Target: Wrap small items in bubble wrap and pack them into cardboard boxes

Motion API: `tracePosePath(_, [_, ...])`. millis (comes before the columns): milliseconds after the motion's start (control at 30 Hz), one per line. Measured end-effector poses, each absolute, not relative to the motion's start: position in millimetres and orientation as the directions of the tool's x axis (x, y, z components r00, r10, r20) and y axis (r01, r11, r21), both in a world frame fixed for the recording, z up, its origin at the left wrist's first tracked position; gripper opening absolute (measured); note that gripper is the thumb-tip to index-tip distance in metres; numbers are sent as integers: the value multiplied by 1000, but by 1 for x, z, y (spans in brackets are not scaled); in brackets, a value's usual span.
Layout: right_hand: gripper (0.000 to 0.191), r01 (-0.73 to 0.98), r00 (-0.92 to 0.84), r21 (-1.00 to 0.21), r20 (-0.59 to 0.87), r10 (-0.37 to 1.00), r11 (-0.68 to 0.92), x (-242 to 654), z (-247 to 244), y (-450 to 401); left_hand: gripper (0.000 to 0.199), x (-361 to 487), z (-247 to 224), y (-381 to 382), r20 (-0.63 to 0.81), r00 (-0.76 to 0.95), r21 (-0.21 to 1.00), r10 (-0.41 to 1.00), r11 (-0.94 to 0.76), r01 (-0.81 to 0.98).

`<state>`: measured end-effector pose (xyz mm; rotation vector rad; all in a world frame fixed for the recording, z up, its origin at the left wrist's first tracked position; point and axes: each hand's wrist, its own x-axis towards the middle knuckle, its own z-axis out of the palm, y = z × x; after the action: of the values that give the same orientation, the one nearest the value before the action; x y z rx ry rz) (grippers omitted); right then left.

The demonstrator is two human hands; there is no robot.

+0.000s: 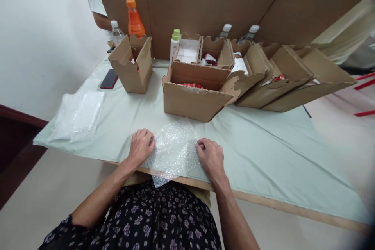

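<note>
A clear sheet of bubble wrap [175,146] lies on the cloth-covered table in front of me, one corner hanging over the front edge. My left hand [142,144] is at its left edge, fingers curled and closed. On the opposite side, my right hand [210,155] pinches the sheet's right edge between thumb and fingers. Just beyond the sheet stands an open cardboard box [193,99] with something red inside. To the left lies a stack of bubble wrap [79,115].
Several open cardboard boxes [281,74] lean in a row at the back right. Another box [139,74] stands back left, beside a phone [109,79]. An orange-capped bottle [135,21] and clear bottles stand behind, before a tall cardboard panel [205,4]. A person's arm [101,19] shows beyond it.
</note>
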<state>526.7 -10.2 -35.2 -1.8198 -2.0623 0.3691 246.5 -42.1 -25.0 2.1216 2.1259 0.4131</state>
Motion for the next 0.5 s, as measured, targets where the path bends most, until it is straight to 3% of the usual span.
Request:
tracePosePath(300, [30, 821, -61, -558, 120, 991, 118, 542, -25, -76, 19, 266, -23, 18, 232, 102, 317, 967, -174, 932])
tracePosePath(400, [29, 825, -18, -555, 164, 986, 107, 547, -26, -83, 35, 275, -25, 17, 302, 101, 330, 948, -203, 922])
tracePosePath(500, [28, 847, -29, -502, 288, 957, 177, 547, -31, -77, 37, 284, -26, -1, 341, 164, 328, 926, -281, 902])
